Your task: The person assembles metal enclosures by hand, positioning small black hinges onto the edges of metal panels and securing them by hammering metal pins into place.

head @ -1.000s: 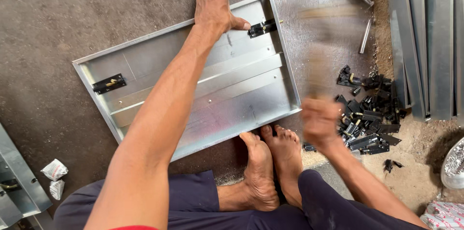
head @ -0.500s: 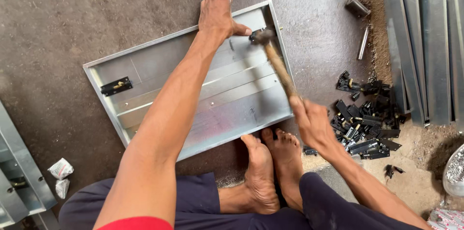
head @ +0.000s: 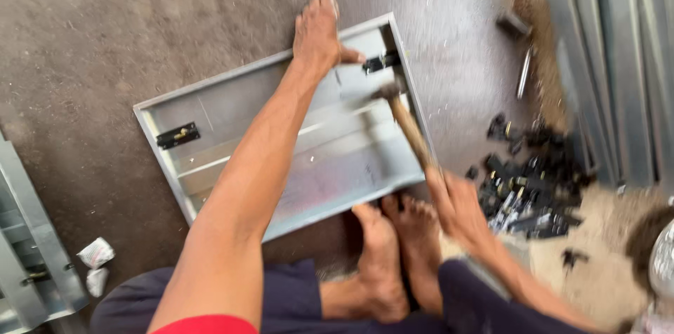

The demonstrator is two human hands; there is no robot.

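Head view, sole camera, looking down at a seated person's arms, knees and bare feet [head: 393, 257] on a rough concrete floor [head: 105, 46].

Item: metal tray panel [head: 232, 137], shallow, grey, rectangular, lying flat on the floor with its long axis running from lower left to upper right. Near long edge sits just in front of the toes.

Item: black latch fitting [head: 382, 62], at the panel's far right corner, on the inner face beside the rim. A second black fitting [head: 177, 135] sits near the left end, well apart from both hands.

Item: left hand [head: 319, 36], arm stretched fully across the panel. Palm lies flat on the far rim, fingers extended past the edge onto the floor, thumb splayed to the right and pointing at the latch fitting, its tip just beside it. Nothing is gripped; the hand presses rather than grasps.

Item: right hand [head: 460, 208], at the panel's near right corner, fingers curled tight round the lower end of a wooden hammer handle.

Item: hammer [head: 407, 127], blurred. Handle slants up and left from the right hand; head hangs over the panel just below the latch fitting and right of the left thumb. Contact with the metal cannot be told.

Key relation: latch fitting lies beyond the hammer head, on the handle's line, with the left thumb nearer to it than the right hand.

Item: heap of black fittings [head: 533, 186], right of the panel, near the right hand.
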